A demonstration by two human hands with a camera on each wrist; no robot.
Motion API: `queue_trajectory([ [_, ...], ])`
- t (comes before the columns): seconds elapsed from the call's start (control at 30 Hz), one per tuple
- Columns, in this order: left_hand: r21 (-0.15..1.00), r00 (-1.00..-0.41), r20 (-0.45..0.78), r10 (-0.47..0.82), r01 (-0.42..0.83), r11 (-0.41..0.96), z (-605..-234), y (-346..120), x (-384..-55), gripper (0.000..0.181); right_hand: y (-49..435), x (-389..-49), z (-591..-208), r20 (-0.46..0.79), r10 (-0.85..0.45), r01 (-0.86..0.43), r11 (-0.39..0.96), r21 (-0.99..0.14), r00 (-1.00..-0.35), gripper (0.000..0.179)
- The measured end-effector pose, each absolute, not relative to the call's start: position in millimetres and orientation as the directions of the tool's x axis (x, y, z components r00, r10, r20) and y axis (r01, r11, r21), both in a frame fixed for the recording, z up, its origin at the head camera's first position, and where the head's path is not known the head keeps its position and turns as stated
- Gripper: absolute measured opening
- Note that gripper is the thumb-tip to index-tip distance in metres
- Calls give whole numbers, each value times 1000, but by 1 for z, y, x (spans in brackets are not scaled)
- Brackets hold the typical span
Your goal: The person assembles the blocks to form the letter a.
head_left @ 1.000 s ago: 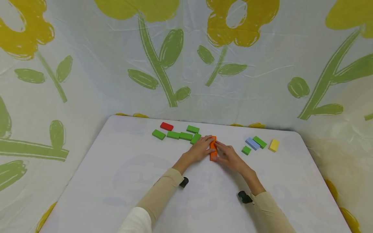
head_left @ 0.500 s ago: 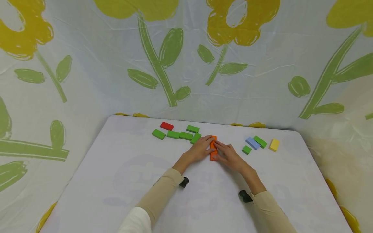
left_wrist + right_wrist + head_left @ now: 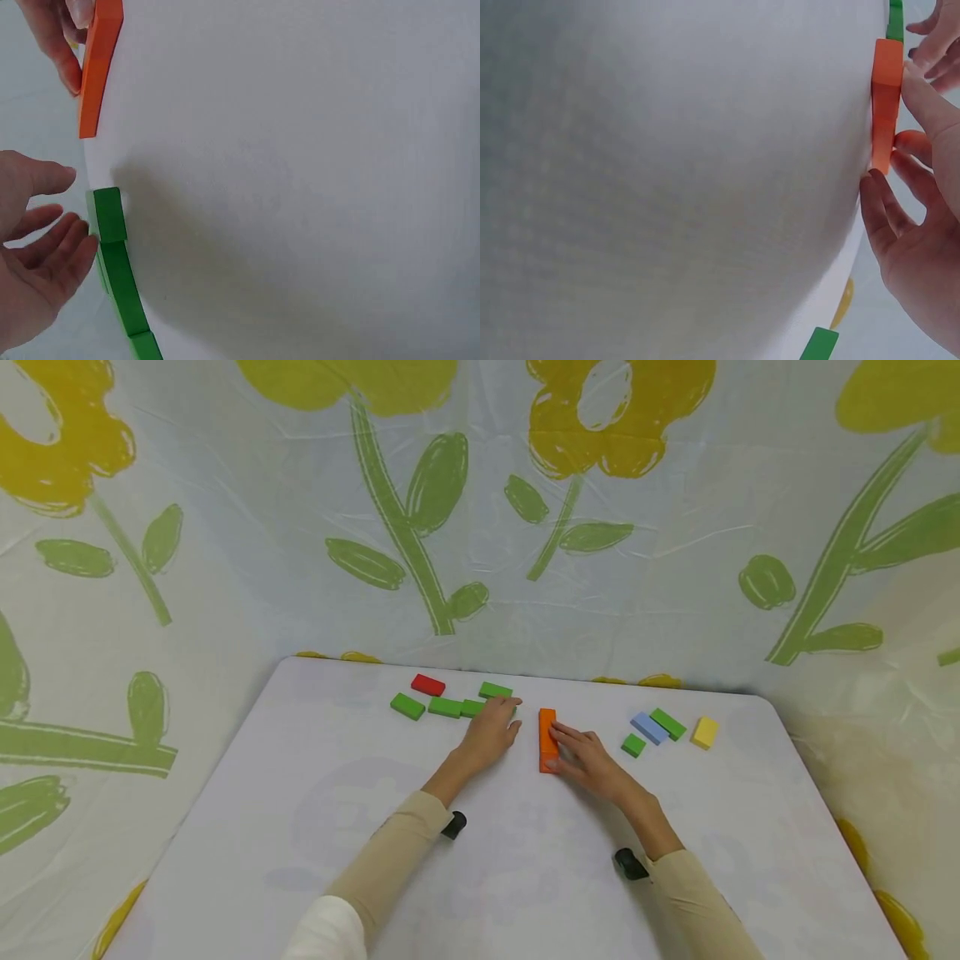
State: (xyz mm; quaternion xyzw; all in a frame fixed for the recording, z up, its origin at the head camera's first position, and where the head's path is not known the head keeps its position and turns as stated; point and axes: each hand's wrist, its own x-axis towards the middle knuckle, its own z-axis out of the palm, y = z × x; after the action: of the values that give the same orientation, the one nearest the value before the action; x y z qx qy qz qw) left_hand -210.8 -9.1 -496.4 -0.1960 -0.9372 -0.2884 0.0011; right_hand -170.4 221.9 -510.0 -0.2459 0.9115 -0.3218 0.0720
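Two orange blocks (image 3: 547,732) lie end to end in a line on the white table. My right hand (image 3: 592,765) rests against their right side, thumb by the near block and fingertips farther up. In the right wrist view, the thumb and fingers of that hand (image 3: 930,247) touch the orange blocks (image 3: 887,71) without wrapping round them. My left hand (image 3: 486,737) hovers by the row of green blocks (image 3: 446,707), partly hiding the row's right end. The left wrist view has its thumb and fingers apart beside a green block (image 3: 111,214); whether they touch it I cannot tell.
A red block (image 3: 428,685) and another green block (image 3: 408,707) lie at the back left. To the right are a blue block (image 3: 649,728), a small green block (image 3: 633,745), a longer green block (image 3: 667,724) and a yellow block (image 3: 705,732). Flowered cloth (image 3: 300,485) hangs behind the table.
My left hand has let go of the orange blocks and moved left to the green blocks. The right hand stays at the orange blocks.
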Motion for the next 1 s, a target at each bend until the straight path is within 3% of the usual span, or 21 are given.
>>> queue_trajectory([
  [0.43, 449, -974, 71, 214, 223, 865, -501, -3, -218, 37, 224, -169, -512, 24, -478, -382, 671, -635, -878, 64],
  [0.57, 433, -978, 72, 194, 205, 878, -500, 1, -219, 27, 223, -169, -512, 29, -484, -388, 664, -639, -875, 63],
  [0.83, 457, -967, 85, 241, 252, 853, -500, 6, -219, 13, 222, -169, -513, 34, -482, -393, 669, -631, -875, 62],
  [1.0, 489, -950, 88, 300, 304, 818, -503, 5, -222, 29, 223, -169, -512, 45, -490, -408, 667, -623, -870, 62],
])
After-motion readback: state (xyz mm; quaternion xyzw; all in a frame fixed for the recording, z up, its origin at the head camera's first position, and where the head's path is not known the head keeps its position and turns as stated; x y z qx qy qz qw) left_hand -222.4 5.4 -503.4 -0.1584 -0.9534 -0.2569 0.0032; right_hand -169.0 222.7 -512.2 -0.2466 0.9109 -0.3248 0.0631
